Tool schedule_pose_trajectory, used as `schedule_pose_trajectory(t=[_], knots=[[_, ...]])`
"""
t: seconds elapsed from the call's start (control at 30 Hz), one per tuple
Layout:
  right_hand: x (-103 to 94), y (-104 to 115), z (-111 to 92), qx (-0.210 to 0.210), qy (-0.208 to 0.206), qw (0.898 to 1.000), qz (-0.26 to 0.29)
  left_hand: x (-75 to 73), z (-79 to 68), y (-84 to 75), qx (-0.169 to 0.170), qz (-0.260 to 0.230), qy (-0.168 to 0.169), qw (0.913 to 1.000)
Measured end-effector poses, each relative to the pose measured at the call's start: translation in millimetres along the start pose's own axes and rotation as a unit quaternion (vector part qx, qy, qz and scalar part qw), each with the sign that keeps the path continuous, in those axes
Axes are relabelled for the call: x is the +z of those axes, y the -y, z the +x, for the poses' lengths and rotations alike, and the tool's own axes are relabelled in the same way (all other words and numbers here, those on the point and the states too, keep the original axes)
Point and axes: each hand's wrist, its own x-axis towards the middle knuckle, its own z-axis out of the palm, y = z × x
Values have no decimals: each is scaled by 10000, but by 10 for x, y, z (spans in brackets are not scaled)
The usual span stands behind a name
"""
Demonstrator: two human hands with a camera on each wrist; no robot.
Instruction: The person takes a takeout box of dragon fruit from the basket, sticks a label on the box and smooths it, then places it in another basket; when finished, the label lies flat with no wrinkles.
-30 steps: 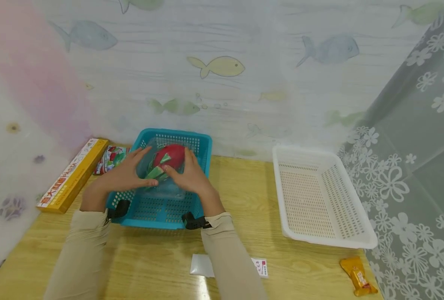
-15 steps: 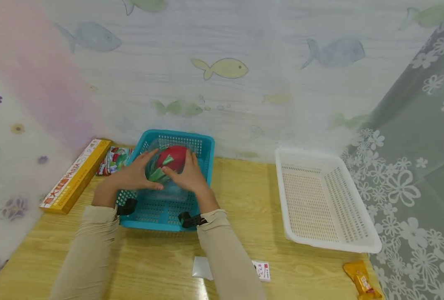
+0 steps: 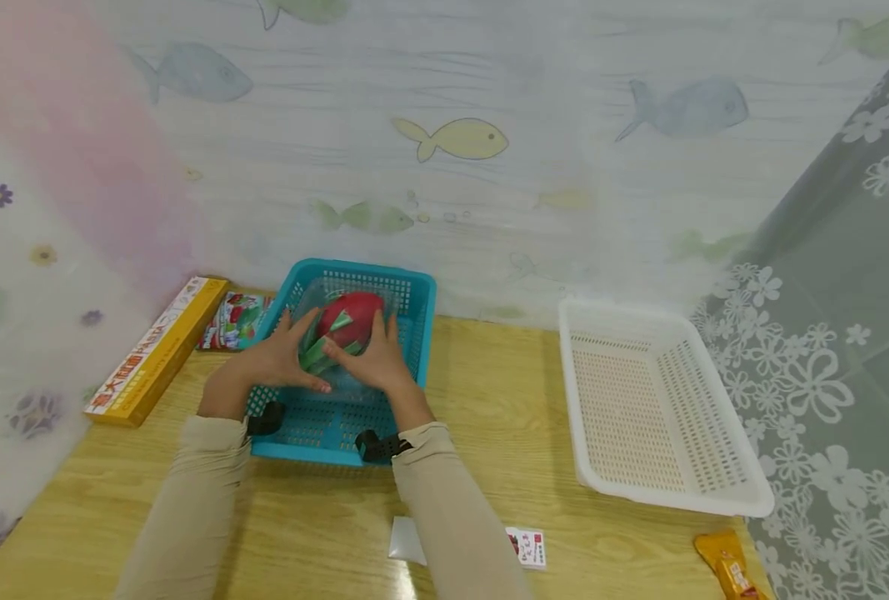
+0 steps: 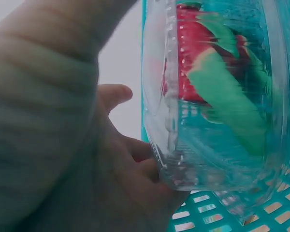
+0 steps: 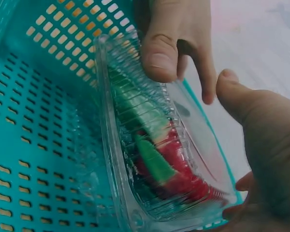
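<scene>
A red dragon fruit (image 3: pixel 365 315) with green tips lies in a clear plastic box (image 4: pixel 217 169). This box sits inside the blue basket (image 3: pixel 309 451), at a slant in both wrist views. My left hand (image 3: pixel 279 354) grips it from the left, thumb near the front edge and fingers reaching along the side. From the right, my right hand (image 3: pixel 380 354) holds it, with its thumb over the near part and its fingers along the far side. In the right wrist view the left thumb (image 5: pixel 159 58) overlaps the box's ridged edge.
Left of the basket lie a yellow pasta box (image 3: pixel 159 354) and a small colourful packet (image 3: pixel 237 321). A white basket (image 3: pixel 684 500) stands on the right, near an orange wrapped snack (image 3: pixel 725 562). A printed card (image 3: pixel 526 546) lies partly under my right forearm.
My forearms have drawn slightly closer together around the plastic box, the left one shifting right. The whole head view has slid a little to the right.
</scene>
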Motion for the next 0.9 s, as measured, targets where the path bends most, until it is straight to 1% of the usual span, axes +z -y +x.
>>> schedule_pose_trajectory(t=[0.1, 0.27, 0.43, 0.53, 0.73, 0.9], knots=[[29, -25, -8, 51, 73, 9998, 175, 16, -32, 3, -81, 135, -27, 9999], [82, -80, 4, 112, 132, 9996, 214, 52, -58, 5, -167, 257, -57, 9995], [88, -86, 9, 71, 78, 9996, 257, 68, -70, -20, -166, 205, -113, 9996], [96, -85, 6, 86, 77, 9997, 204, 74, -78, -28, -188, 160, -85, 9997], [95, -93, 32, 55, 88, 9997, 229, 41, -67, -42, -151, 165, -117, 9997], [97, -122, 54, 164, 1, 9998, 111, 39, -59, -63, -126, 311, -106, 9994]])
